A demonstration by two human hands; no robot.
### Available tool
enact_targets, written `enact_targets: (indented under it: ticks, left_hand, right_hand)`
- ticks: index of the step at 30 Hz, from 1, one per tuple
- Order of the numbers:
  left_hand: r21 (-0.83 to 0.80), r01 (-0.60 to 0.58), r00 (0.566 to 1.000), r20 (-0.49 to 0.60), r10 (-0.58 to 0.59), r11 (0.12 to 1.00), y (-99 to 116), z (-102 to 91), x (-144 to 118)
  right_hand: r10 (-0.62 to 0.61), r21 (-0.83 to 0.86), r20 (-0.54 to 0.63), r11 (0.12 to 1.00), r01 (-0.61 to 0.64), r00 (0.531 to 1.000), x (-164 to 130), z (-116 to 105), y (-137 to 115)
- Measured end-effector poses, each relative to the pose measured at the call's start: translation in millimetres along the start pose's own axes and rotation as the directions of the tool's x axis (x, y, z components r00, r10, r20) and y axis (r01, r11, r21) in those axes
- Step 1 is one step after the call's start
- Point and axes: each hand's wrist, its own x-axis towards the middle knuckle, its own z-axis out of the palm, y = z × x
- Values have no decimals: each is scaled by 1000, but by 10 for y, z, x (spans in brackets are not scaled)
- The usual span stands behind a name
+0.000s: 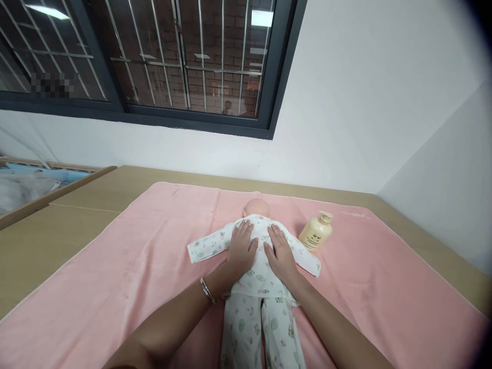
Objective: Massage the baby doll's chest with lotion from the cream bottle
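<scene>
While both palms press flat on its torso, the baby doll (258, 266) lies stretched out on the pink towel (115, 287), its bald head (256, 207) pointing toward the far wall and its legs running toward the camera. The left hand (242, 246) rests on one side of the chest, the right hand (280, 251) on the other — fingers (246, 229) spread and extended on each, gripping nothing, only laid against the patterned white sleepsuit. A thin bracelet (207, 290) circles the left wrist. Just beside the doll's outstretched sleeve stands a cream pump bottle (315, 231), tilted slightly in view, also on the towel. The towel covers most of the tan bench (46, 236) — beyond it, a barred window (184, 56).
</scene>
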Motion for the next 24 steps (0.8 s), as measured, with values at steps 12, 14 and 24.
enact_targets:
  ticks: [12,14,24]
  left_hand:
    - [-12,7,1000,6,-7,1000,1,-5,2]
    - [-12,6,1000,7,-6,1000,-3,-1,1]
    - [31,29,999,28,-30,999,-9,-9,15]
  right_hand:
    - [0,-10,6,1000,0,1000,-2,-5,-3]
    - [-3,-9,2,1000,3,1000,-3,-3,0]
    - [10,-105,-1,994,-10,1000,-70,-12,-121]
